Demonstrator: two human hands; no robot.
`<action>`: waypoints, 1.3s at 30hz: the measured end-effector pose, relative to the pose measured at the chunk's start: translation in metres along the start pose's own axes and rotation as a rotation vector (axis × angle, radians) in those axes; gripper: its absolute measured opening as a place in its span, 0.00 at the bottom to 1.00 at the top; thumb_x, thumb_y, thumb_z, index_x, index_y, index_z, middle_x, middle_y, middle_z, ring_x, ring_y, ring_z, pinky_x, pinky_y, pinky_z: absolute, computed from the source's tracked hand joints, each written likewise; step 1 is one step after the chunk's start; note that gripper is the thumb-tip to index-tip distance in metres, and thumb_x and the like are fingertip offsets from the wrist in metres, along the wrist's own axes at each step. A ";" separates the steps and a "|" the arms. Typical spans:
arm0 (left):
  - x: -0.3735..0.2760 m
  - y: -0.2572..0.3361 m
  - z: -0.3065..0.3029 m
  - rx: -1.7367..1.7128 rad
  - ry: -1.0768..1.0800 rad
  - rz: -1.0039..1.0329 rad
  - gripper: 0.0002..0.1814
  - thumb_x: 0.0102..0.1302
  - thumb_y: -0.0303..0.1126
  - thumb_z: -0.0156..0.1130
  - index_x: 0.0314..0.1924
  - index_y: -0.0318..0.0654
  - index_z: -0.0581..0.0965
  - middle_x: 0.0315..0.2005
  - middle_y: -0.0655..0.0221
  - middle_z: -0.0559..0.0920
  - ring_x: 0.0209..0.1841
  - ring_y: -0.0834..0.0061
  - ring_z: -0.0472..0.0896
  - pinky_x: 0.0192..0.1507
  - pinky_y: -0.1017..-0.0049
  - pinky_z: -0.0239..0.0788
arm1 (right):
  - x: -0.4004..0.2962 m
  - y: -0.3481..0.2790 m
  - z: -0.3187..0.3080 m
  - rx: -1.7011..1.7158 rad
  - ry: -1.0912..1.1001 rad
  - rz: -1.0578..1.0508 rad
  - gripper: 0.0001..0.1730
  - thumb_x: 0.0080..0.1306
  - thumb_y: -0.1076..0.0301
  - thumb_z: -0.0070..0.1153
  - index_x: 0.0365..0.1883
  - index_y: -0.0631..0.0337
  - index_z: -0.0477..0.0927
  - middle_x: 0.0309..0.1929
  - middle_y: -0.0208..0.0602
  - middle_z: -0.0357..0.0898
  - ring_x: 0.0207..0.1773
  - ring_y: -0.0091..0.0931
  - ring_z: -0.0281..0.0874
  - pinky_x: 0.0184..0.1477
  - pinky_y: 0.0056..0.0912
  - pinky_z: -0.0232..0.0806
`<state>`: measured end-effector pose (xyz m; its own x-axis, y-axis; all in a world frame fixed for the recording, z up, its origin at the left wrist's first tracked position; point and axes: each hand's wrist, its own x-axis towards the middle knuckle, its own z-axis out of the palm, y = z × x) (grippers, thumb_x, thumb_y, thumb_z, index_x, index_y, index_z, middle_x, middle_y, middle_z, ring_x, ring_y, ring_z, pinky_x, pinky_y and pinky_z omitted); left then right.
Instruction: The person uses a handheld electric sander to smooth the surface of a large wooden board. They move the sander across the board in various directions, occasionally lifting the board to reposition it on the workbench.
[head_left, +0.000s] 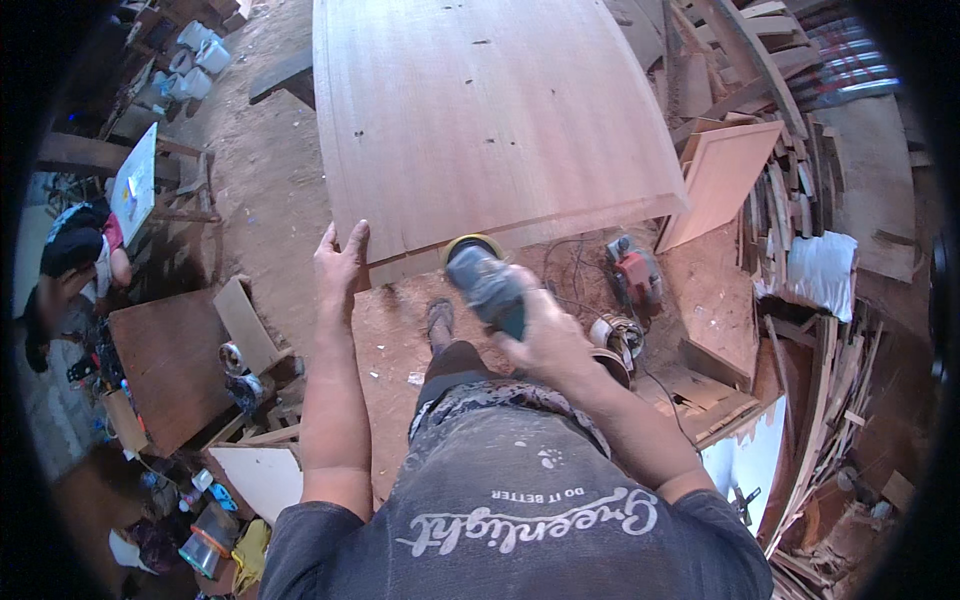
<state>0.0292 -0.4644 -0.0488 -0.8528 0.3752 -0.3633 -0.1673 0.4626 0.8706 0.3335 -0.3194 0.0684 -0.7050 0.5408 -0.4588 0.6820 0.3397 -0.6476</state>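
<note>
A large wooden panel (487, 112) lies before me, with a few dark knots or holes in its face. My left hand (341, 259) rests at its near left corner, thumb and fingers spread against the edge. Gripped in my right hand (544, 322) is a dark handheld power sander (480, 281), slightly blurred. Its round, yellow-rimmed pad meets the panel's near edge, right of my left hand. Whether the pad is spinning cannot be told.
A red power tool (637, 274) and a bucket (611, 364) stand on the ground at right, near a cord. Stacked boards (817, 420) line the right side. At far left a person (75, 255) bends near a white board (135, 184). A brown board (172, 367) lies at left.
</note>
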 end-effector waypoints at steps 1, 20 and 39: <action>0.001 -0.002 0.001 0.008 0.006 0.012 0.35 0.71 0.45 0.76 0.68 0.29 0.78 0.58 0.56 0.87 0.58 0.69 0.84 0.61 0.68 0.75 | 0.004 -0.004 0.012 -0.055 -0.041 -0.062 0.53 0.67 0.52 0.68 0.83 0.52 0.52 0.57 0.64 0.79 0.59 0.58 0.83 0.62 0.60 0.75; -0.003 0.010 -0.003 0.163 0.002 -0.103 0.58 0.68 0.59 0.75 0.81 0.25 0.59 0.76 0.41 0.69 0.77 0.54 0.69 0.77 0.63 0.61 | -0.013 0.100 -0.101 0.006 0.276 0.126 0.53 0.62 0.54 0.73 0.81 0.56 0.60 0.62 0.63 0.81 0.67 0.54 0.80 0.69 0.52 0.70; -0.009 0.008 0.012 0.249 0.207 -0.179 0.58 0.65 0.62 0.76 0.77 0.21 0.64 0.72 0.42 0.74 0.72 0.55 0.75 0.73 0.61 0.66 | 0.012 0.050 -0.063 -0.038 -0.135 -0.176 0.53 0.68 0.52 0.69 0.83 0.55 0.52 0.56 0.62 0.78 0.58 0.56 0.83 0.59 0.58 0.77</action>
<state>0.0411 -0.4543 -0.0423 -0.9071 0.1123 -0.4057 -0.2191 0.6970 0.6828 0.3717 -0.2473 0.0692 -0.8314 0.3640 -0.4199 0.5517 0.4500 -0.7022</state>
